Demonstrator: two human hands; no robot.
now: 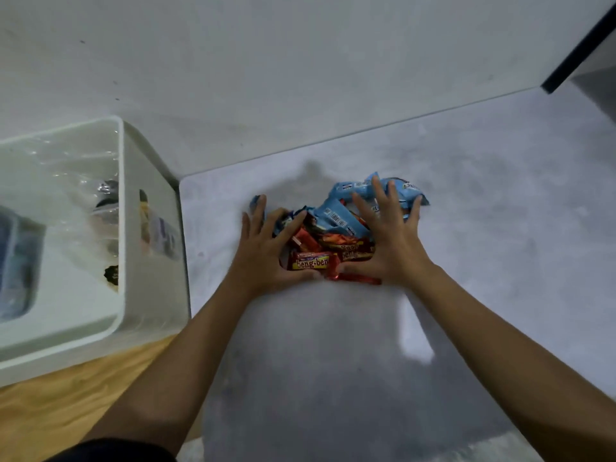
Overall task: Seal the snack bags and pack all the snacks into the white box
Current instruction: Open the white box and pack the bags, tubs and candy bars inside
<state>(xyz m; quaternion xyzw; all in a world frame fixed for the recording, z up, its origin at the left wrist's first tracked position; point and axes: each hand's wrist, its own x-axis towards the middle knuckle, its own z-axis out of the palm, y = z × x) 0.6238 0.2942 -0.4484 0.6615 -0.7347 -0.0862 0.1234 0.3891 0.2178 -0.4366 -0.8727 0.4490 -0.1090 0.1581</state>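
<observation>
Flanking the snack pile (328,235) at frame centre, left hand (266,251) and right hand (388,241) spread flat; loose wrappers could spill before reaching box (121,208).

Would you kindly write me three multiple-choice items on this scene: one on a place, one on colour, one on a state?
1. Where is the white box relative to the snack pile?
A. left of it
B. right of it
C. on top of it
2. Which colours are in the pile?
A. green and yellow
B. blue and red
C. all black
3. How do the left hand and right hand lie?
A. clenched fists
B. open, against the pile
C. gripping the box
Answers: 1 A, the box stands at the left edge; 2 B, blue packs lie behind red bars; 3 B, both are spread at the pile's sides.
</observation>
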